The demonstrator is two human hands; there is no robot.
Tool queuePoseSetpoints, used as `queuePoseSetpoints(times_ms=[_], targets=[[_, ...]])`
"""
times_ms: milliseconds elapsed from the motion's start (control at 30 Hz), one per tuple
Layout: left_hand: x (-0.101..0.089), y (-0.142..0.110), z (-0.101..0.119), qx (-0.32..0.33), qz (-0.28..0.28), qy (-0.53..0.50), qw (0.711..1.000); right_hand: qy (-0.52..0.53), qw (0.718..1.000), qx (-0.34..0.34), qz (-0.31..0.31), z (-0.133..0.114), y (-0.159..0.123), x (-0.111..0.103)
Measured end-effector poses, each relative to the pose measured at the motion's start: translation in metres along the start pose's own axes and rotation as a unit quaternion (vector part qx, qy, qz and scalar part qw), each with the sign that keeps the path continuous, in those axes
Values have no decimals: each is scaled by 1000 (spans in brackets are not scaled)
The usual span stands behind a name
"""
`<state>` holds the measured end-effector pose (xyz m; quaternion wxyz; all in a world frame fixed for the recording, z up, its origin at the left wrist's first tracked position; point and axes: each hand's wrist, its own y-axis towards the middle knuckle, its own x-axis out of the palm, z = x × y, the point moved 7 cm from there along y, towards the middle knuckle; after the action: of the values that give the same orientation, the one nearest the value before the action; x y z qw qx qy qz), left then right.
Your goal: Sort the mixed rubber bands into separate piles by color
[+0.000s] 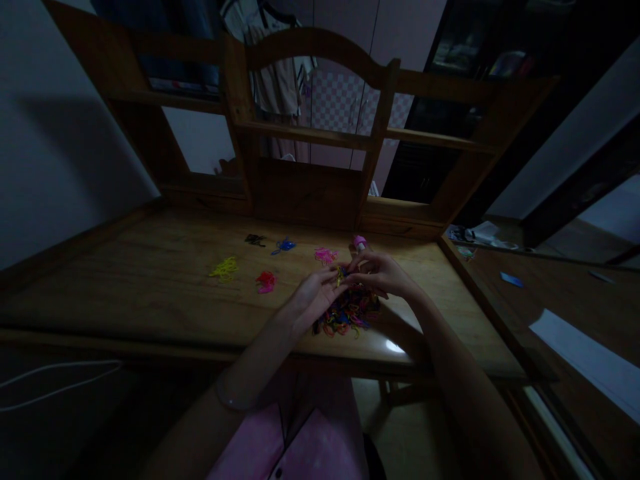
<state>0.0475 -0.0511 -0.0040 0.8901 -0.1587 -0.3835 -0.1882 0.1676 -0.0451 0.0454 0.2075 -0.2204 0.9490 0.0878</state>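
Bands in many mixed colours lay in a loose pile [345, 319] near the front edge of a wooden table [150, 267], partly under the person's two hands. The left hand [317, 292] was turned palm up over the left side of the pile, its fingers reaching a small clump [341, 275] with yellow and blue in it; whether those fingertips were closed on the clump, I could not tell. The right hand [377, 272] came in from the other side, knuckles up, with thumb and fingertips drawn together on the same clump, so that the two hands nearly met there.

Apart from the pile, smaller heaps sat on the tabletop: yellow bands [224, 268] farthest left, black bands [255, 239] and blue bands [285, 246] toward the back, red and pink bands [267, 281] nearer the front, and bright pink bands [326, 255] just beyond the left hand. A small container with a pink top [360, 243] stood just behind the right hand.

A wooden shelf frame [310, 137] rose along the table's far side, with clothes [277, 80] hanging beyond it. White paper [585, 360] and a blue card [511, 279] lay on a brown surface [555, 293] to the right.
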Motion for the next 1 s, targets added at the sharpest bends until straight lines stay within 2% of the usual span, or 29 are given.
queuePoseSetpoints(times_ms=[200, 400, 567, 733, 833, 1000], targets=[[1, -1, 3, -12, -10, -15, 1000, -20, 1000, -6, 15, -1, 1, -2], [3, -1, -6, -9, -4, -31, 999, -67, 997, -14, 32, -1, 1, -3], [6, -2, -11, 5, -41, -27, 999, -88, 994, -27, 52, 0, 1, -6], [6, -3, -8, 3, -42, -23, 999, -58, 997, -28, 45, 5, 1, -4], [7, -6, -5, -15, -32, -58, 998, -25, 999, -21, 38, 7, 0, -4], [4, -23, -1, -55, -11, -94, 994, 34, 999, 7, 33, 10, -1, -7]])
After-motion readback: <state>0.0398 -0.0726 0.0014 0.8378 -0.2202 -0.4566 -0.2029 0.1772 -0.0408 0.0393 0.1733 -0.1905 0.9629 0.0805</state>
